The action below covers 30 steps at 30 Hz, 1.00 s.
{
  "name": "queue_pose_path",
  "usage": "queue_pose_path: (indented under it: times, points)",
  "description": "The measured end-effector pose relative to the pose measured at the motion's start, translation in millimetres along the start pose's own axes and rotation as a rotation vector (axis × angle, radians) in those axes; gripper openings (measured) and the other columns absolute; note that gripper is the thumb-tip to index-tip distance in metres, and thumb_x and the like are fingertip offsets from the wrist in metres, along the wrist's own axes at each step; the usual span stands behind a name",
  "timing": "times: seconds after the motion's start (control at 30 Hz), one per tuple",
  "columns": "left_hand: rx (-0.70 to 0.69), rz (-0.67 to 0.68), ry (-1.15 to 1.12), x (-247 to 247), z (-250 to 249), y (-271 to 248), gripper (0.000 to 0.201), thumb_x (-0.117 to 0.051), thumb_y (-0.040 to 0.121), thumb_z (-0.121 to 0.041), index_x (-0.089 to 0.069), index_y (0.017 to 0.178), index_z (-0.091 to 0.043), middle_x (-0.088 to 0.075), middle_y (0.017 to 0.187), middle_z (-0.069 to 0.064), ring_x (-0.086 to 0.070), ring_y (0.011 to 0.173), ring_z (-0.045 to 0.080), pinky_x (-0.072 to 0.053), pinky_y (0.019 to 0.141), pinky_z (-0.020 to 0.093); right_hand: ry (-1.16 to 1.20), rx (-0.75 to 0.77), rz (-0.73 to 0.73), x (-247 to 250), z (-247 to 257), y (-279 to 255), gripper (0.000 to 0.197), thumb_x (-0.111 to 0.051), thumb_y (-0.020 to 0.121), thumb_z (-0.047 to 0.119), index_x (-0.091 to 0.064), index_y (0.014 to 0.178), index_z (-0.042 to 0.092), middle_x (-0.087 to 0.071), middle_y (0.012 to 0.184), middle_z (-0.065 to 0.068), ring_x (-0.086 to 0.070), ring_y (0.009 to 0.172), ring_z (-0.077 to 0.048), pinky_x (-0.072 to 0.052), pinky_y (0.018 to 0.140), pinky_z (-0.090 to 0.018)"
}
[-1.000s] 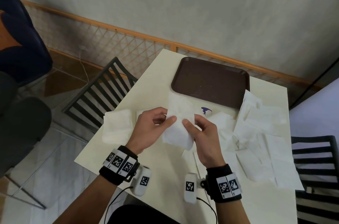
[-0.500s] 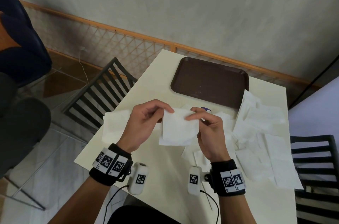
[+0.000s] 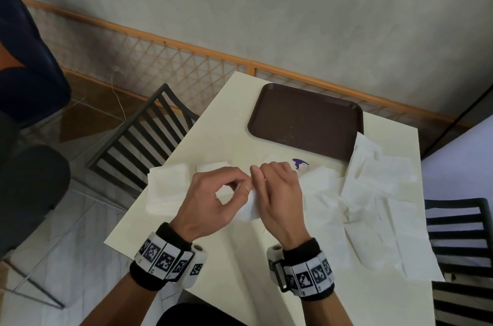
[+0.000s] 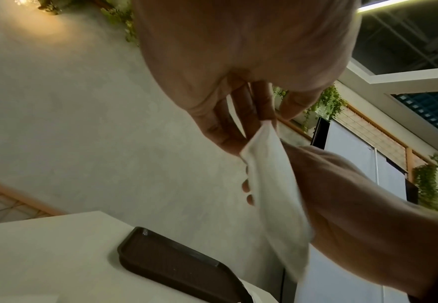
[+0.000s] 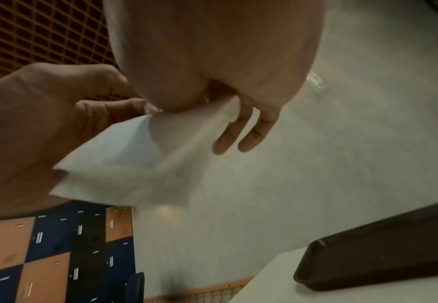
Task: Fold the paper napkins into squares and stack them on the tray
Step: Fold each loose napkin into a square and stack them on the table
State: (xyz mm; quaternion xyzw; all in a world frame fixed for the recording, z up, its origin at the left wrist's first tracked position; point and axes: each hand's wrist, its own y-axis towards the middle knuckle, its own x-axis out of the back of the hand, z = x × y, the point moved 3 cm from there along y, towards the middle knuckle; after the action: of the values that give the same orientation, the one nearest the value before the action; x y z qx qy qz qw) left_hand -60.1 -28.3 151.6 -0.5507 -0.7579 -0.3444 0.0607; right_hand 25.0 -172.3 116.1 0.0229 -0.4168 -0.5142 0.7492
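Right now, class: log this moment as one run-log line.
step: folding | left hand: pinches napkin | right hand: pinches napkin | tray: no napkins | loose napkins: on table

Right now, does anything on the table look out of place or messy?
Yes: loose napkins lie crumpled and overlapping at the table's right side, one draping over the tray corner. The tray holds no napkins. Both hands pinch one napkin.

- Black wristbands (image 3: pixel 160 261) are circling both bare forearms.
- White tiles printed with black square codes are ringing each wristband.
- White capsule cameras (image 3: pixel 197 265), each code-tagged, are sitting beside the wristbands.
- Dark clothing is showing below the wristbands.
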Motion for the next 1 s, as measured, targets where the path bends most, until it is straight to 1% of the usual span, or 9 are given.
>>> queue_pose_path:
  times: [0.13, 0.27, 0.37, 0.47, 0.6, 0.67, 0.8, 0.9, 1.0]
  points:
    - [0.037, -0.192, 0.001, 7, 4, -6, 0.014, -0.076, 0.094, -0.006, -0.072, 0.081, -0.006, -0.07, 0.076, -0.004, -0.069, 0.073, 0.017, -0.057, 0.072, 0.032, 0.227, -0.285, -0.179, 5, -8, 2, 0.038, -0.051, 0.115, 0.035, -0.043, 0.081, 0.021, -0.056, 0.074, 0.006, -0.053, 0.074, -0.023, -0.049, 0.066, -0.047]
    - [0.289, -0.24, -0.055, 7, 29, -14, 0.016, -0.086, 0.091, -0.01, -0.072, 0.094, -0.018, -0.074, 0.091, -0.008, -0.073, 0.087, 0.02, -0.059, 0.078, 0.022, 0.693, -0.514, 0.025, -19, -15, -5, 0.024, -0.068, 0.11, 0.027, -0.048, 0.11, 0.016, -0.072, 0.086, -0.006, -0.067, 0.076, -0.026, -0.054, 0.068, -0.043]
    - [0.472, -0.198, -0.021, 4, 70, -16, 0.026, -0.082, 0.095, -0.014, -0.069, 0.105, -0.034, -0.073, 0.101, -0.014, -0.071, 0.097, 0.013, -0.056, 0.078, 0.015, 0.467, -0.502, 0.151, -52, -39, -13, 0.023, -0.078, 0.102, 0.024, -0.056, 0.108, 0.025, -0.065, 0.074, -0.01, -0.062, 0.066, -0.03, -0.051, 0.065, -0.036]
    - [0.557, -0.146, 0.117, -5, 118, -18, 0.031, -0.073, 0.101, -0.009, -0.067, 0.118, -0.034, -0.071, 0.112, -0.013, -0.066, 0.102, 0.001, -0.052, 0.083, 0.009, 0.376, -0.549, 0.175, -88, -64, -11, 0.015, -0.077, 0.1, 0.016, -0.066, 0.101, 0.026, -0.075, 0.084, 0.004, -0.071, 0.074, -0.016, -0.056, 0.071, -0.026]
    - [0.644, -0.033, 0.387, -24, 167, -11, 0.042, -0.058, 0.104, 0.002, -0.056, 0.143, -0.014, -0.057, 0.143, 0.005, -0.054, 0.13, 0.028, -0.04, 0.105, 0.025, 0.268, -0.555, 0.267, -132, -80, 5, 0.011, -0.069, 0.1, 0.007, -0.07, 0.107, 0.016, -0.076, 0.092, 0.001, -0.07, 0.083, -0.018, -0.056, 0.079, -0.03]
    - [0.665, 0.084, 0.507, -35, 187, -12, 0.047, -0.058, 0.103, 0.001, -0.051, 0.149, -0.005, -0.046, 0.149, 0.012, -0.047, 0.135, 0.032, -0.036, 0.111, 0.029, 0.186, -0.527, 0.395, -148, -82, 11, 0.016, -0.065, 0.101, 0.009, -0.07, 0.115, 0.012, -0.075, 0.104, -0.006, -0.069, 0.093, -0.023, -0.057, 0.087, -0.033]
    - [0.65, 0.248, 0.669, -51, 205, -23, 0.038, -0.062, 0.099, -0.016, -0.06, 0.135, -0.004, -0.041, 0.156, 0.02, -0.033, 0.15, 0.038, -0.025, 0.125, 0.038, 0.0, -0.513, 0.428, -138, -97, 28, 0.018, -0.058, 0.101, 0.014, -0.066, 0.117, 0.015, -0.07, 0.112, -0.009, -0.068, 0.099, -0.028, -0.059, 0.091, -0.042]
    - [0.579, 0.224, 0.734, -54, 189, -25, 0.049, -0.074, 0.094, -0.012, -0.061, 0.139, -0.002, -0.023, 0.169, 0.028, -0.017, 0.161, 0.046, -0.024, 0.131, 0.05, -0.212, -0.545, 0.346, -108, -134, 47, 0.025, -0.057, 0.103, 0.013, -0.059, 0.128, 0.013, -0.064, 0.125, -0.013, -0.062, 0.114, -0.034, -0.056, 0.095, -0.048]
    - [0.504, 0.201, 0.625, -56, 170, -28, 0.046, -0.073, 0.095, -0.012, -0.06, 0.139, -0.009, -0.023, 0.17, 0.021, -0.014, 0.162, 0.039, -0.03, 0.13, 0.05, -0.497, -0.624, 0.394, -80, -175, 52, 0.051, -0.065, 0.104, 0.03, -0.048, 0.146, 0.008, -0.054, 0.145, -0.019, -0.052, 0.136, -0.042, -0.049, 0.111, -0.054]
